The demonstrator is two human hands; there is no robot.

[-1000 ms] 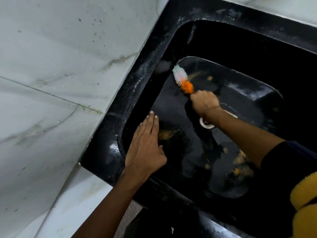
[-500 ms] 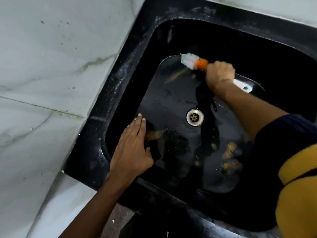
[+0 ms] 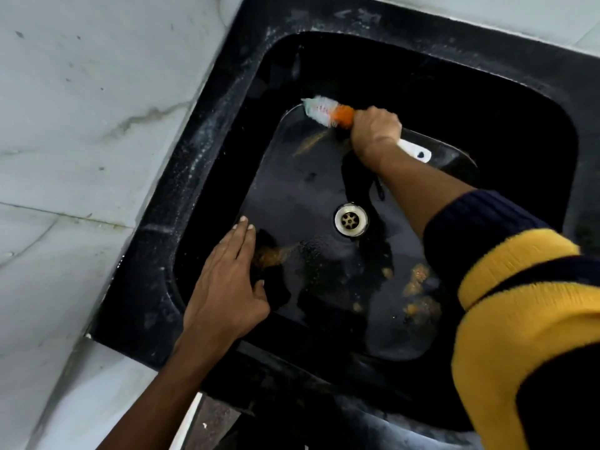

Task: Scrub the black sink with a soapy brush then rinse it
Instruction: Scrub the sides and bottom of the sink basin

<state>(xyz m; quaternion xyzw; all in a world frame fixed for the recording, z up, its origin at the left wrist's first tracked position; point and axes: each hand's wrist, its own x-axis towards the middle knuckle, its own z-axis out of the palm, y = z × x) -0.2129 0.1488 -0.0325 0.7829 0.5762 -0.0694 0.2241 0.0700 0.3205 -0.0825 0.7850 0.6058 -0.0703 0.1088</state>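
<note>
Scrubbing is under way at the far corner of the sink (image 3: 324, 26). The right hand (image 3: 375, 133) is clenched around the handle of the brush (image 3: 328, 113), whose white bristles press where the far wall meets the floor of the basin; the white end of the handle sticks out behind the fist. A second ago the bristles were lower and nearer the middle, above the drain (image 3: 351, 219), which the hand then covered; since then the brush has swept up and to the right along that far edge, and the drain now shows plainly. The left hand (image 3: 224, 287) has kept its place, flat with fingers straight, resting on the near-left wall of the basin (it holds nothing, only braces). The marble surface (image 3: 81, 125) lies to the left.

Judging by the orange-brown residue (image 3: 418, 290) still sitting on the near floor, with another streak just under the bristles, the scrub is only partly done. The far edge is being worked, the near side seems untouched, and rinsing has not begun.
</note>
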